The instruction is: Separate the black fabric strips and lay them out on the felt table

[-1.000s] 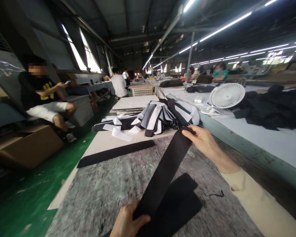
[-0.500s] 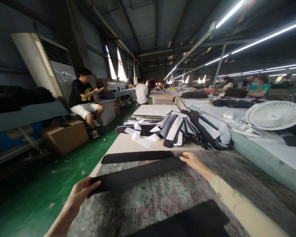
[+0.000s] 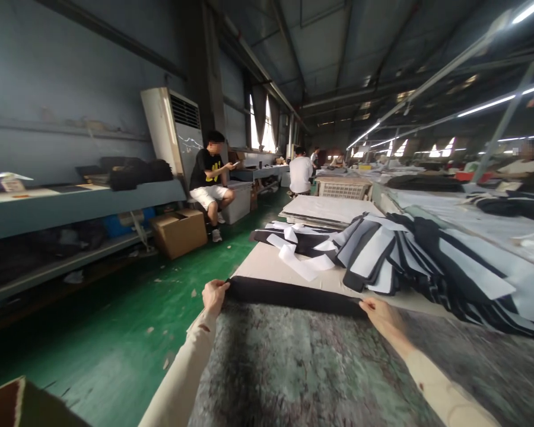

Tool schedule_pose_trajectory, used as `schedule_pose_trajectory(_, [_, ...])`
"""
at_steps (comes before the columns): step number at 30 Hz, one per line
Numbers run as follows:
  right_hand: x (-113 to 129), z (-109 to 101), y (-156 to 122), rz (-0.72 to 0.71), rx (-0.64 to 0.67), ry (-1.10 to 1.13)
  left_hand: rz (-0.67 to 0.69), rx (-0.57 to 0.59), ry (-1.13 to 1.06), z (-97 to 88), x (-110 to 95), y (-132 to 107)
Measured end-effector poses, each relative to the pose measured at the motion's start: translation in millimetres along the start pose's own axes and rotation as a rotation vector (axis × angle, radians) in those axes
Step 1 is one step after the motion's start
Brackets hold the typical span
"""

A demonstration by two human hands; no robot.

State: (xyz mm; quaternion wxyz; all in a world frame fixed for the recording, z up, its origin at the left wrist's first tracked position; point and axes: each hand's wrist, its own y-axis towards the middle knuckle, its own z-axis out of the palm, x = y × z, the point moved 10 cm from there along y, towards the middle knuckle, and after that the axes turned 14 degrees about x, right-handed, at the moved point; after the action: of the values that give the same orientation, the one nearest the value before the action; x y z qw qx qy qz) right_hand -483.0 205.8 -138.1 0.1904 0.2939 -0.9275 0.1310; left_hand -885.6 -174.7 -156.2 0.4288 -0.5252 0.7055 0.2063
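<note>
A long black fabric strip (image 3: 293,295) stretches between my two hands along the far edge of the mottled grey-green work surface (image 3: 311,362). My left hand (image 3: 214,296) pinches its left end, close to the table's left edge. At the other end, the fingers of my right hand (image 3: 380,313) are closed on the strip's right tip. Just beyond lies a fanned pile of black and white fabric pieces (image 3: 396,249), with loose white strips (image 3: 300,261) beside it. Whether another strip lies under the held one cannot be told.
Green floor (image 3: 169,320) runs along the left, with a cardboard box (image 3: 180,234) and a box corner (image 3: 20,403) nearest me. A person in black (image 3: 209,169) sits by the air conditioner (image 3: 173,127). Farther ahead are a person in white (image 3: 299,172) and a plastic crate (image 3: 342,188).
Both hands have carried the strip away from me to the far edge, where a second black strip lay apart before. My view has swung left; the near black piece is out of sight.
</note>
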Motion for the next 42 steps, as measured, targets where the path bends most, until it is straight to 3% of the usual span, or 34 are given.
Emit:
schedule_pose_trajectory(6, [-1.1,6.3,-0.6,0.046,-0.003,-0.044,-0.07,0.033,0.111,8.7,2.5,3.9])
schedule_pose_trajectory(21, [-13.2,11.2,4.4,0.159,-0.008,0.041,-0.114,0.004,0.213,1.5,2.7,14.7])
schedule_pose_trajectory(42, [-18.4,17.0,12.4,0.071,0.029,0.174,-0.107,-0.01,0.255,-0.2,17.9,31.1])
